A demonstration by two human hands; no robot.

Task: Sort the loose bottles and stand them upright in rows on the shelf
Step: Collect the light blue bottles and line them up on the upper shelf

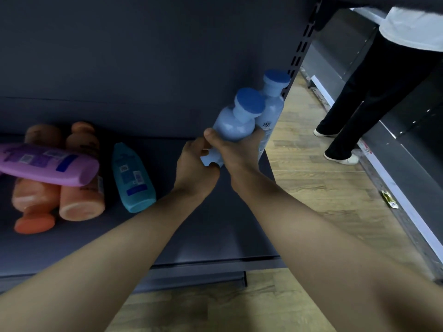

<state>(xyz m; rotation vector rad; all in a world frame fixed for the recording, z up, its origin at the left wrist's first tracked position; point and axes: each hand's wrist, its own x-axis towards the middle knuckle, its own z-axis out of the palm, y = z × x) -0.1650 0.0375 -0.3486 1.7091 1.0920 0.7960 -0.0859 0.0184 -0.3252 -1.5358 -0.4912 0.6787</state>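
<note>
Here, my right hand (239, 153) is wrapped around the body of a pale blue bottle (233, 125), thumb up along its near side. My left hand (195, 167) grasps the same bottle's lower end with curled fingers. The bottle tilts, its dark blue cap pointing up and toward the back, above the right edge of the shelf (203, 236). Just behind it, at the shelf's far right corner, a second blue bottle (273, 109) stands upright; I cannot tell if the two touch. Toward the left edge, a teal bottle (133, 180) lies flat. Beyond it a purple bottle (48, 164) lies across the left orange bottle (36, 198) and the right orange bottle (81, 203), both on their sides. Off to the right, a person (383, 92) stands on the wooden floor (311, 188).
</note>
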